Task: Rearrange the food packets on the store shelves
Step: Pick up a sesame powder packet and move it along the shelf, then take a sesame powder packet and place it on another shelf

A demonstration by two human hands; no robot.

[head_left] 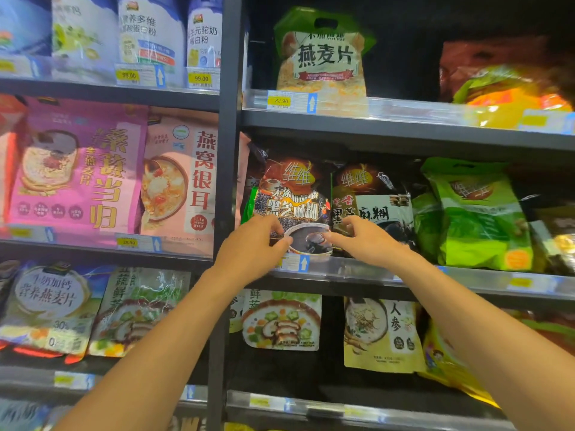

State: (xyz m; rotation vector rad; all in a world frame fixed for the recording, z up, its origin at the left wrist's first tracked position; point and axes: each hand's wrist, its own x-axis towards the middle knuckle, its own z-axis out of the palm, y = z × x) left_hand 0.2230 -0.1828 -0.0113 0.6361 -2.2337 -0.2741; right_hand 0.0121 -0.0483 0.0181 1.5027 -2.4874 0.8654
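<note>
A dark black-sesame packet (292, 197) with a bowl picture stands upright at the left end of the middle right shelf (404, 276). My left hand (255, 244) grips its lower left edge, fingers curled round it. My right hand (364, 241) holds its lower right corner with thumb and fingers. A second dark sesame packet (373, 197) stands right behind and beside it. A bright green packet (479, 216) leans further right.
A black upright post (225, 150) divides the shelving. Pink oat packets (77, 169) fill the left middle shelf. A green-topped oatmeal bag (320, 54) stands on the upper right shelf. Vegetable and ginseng packets (382, 334) stand below. Price rails edge each shelf.
</note>
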